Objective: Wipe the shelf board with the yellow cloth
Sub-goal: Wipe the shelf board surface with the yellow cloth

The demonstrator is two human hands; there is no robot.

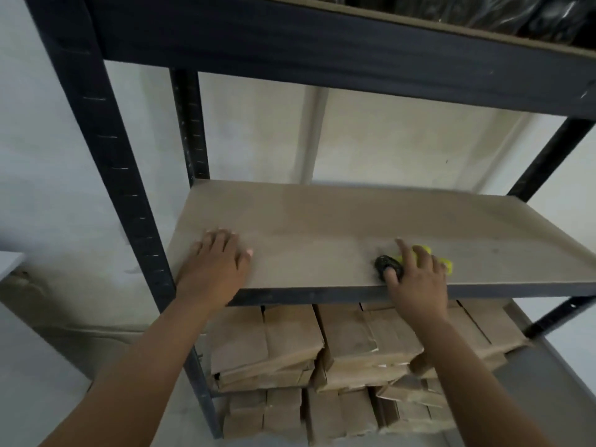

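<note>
Right hand (419,279) presses yellow cloth (425,254) near shelf board (322,227) front edge (left hand (216,262) flat).

1. The shelf board (322,227) sits in the rack frame (109,162), with a wall (387,143) behind it.
2. The left hand (216,262) lies flat near the board's front left corner.
3. The right hand (416,275) rests on the cloth (425,253) near the front edge, right of centre.
4. A dark object (388,266) touches the cloth's left side.
5. Stacked packets (322,356) lie on the level below.
</note>
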